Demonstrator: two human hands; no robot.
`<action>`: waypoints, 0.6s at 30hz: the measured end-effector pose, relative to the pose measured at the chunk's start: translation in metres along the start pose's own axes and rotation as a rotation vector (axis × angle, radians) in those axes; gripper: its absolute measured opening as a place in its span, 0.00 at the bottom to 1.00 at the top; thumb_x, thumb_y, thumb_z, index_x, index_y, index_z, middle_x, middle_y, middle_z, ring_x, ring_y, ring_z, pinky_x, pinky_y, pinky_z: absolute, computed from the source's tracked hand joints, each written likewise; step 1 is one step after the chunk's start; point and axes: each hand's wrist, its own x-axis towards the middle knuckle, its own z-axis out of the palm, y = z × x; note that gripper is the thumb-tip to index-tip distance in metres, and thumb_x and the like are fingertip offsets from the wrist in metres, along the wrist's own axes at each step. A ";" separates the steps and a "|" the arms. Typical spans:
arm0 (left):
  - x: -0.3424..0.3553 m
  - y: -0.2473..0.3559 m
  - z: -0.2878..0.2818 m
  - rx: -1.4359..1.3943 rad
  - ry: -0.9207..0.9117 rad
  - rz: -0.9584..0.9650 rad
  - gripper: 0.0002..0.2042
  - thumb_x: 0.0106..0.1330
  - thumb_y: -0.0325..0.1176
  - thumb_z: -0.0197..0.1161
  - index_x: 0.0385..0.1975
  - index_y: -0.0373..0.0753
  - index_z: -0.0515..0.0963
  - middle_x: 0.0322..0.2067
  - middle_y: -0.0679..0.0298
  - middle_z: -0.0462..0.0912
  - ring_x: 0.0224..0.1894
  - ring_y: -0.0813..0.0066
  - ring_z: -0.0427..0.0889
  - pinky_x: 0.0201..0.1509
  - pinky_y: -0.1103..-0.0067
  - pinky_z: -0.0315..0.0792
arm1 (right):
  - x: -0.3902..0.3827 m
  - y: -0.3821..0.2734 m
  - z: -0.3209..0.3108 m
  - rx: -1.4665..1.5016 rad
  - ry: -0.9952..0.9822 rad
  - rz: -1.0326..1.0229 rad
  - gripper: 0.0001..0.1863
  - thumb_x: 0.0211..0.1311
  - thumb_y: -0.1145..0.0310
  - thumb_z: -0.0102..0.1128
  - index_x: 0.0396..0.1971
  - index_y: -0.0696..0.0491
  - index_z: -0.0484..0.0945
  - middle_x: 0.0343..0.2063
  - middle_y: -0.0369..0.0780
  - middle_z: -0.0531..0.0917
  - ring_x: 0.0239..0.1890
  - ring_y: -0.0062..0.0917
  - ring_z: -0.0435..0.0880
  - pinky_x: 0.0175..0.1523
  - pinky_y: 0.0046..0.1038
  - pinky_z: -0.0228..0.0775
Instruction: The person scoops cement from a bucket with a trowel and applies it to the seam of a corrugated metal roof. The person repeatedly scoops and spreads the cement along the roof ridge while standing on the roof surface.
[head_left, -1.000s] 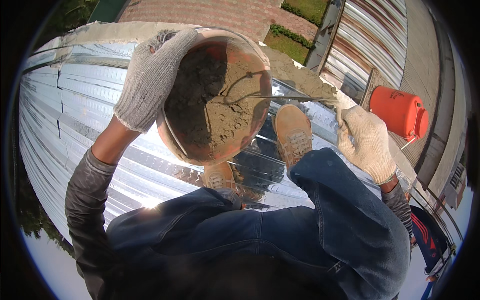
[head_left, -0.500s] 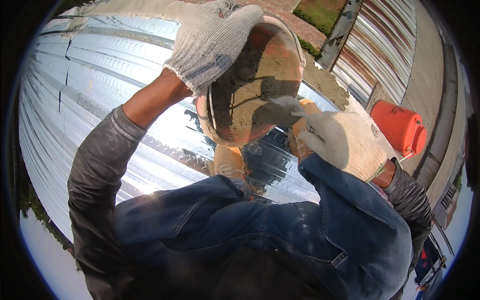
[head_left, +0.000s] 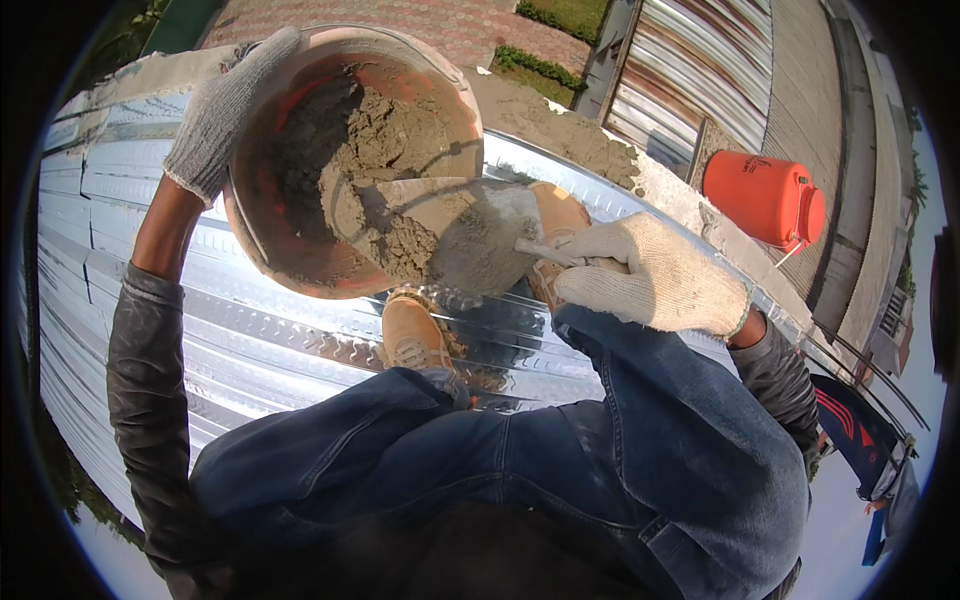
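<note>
Bucket [head_left: 330, 283], 1, over metal roofing [head_left: 290, 335]: contained mortar [head_left: 395, 140]; left hand's [head_left: 222, 125] fingers gripped its rim. Trowel [head_left: 492, 240], 1, mortar-laden: overlapped the bucket's mouth; right hand's [head_left: 665, 275] fingers clasped its handle.

Bucket [head_left: 325, 277] held on L by L hand [head_left: 228, 115], mortar [head_left: 395, 130] w/in; trowel [head_left: 492, 235] held over bucket's R side by R hand [head_left: 655, 275]; cooler [head_left: 755, 198] placed beyond, to R.
</note>
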 end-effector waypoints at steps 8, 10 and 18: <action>-0.021 -0.026 -0.010 -0.615 0.159 -0.662 0.17 0.86 0.36 0.63 0.65 0.33 0.85 0.55 0.63 0.91 0.52 0.79 0.87 0.58 0.79 0.83 | -0.036 0.057 -0.001 -0.496 0.633 0.266 0.19 0.72 0.50 0.74 0.38 0.53 0.85 0.28 0.45 0.83 0.30 0.41 0.85 0.37 0.41 0.77; -0.021 -0.025 -0.004 -0.509 0.142 -0.613 0.17 0.86 0.36 0.63 0.66 0.33 0.85 0.56 0.63 0.90 0.51 0.80 0.87 0.57 0.79 0.83 | -0.038 0.100 0.012 -0.753 0.656 0.342 0.20 0.72 0.49 0.74 0.39 0.52 0.85 0.30 0.44 0.84 0.32 0.43 0.87 0.38 0.43 0.78; -0.032 -0.055 -0.013 -0.495 0.043 -0.549 0.22 0.86 0.39 0.64 0.72 0.35 0.79 0.62 0.64 0.86 0.60 0.76 0.84 0.67 0.77 0.79 | -0.038 0.143 0.016 -0.681 0.672 0.387 0.19 0.77 0.50 0.69 0.45 0.53 0.84 0.37 0.45 0.86 0.39 0.47 0.89 0.44 0.46 0.82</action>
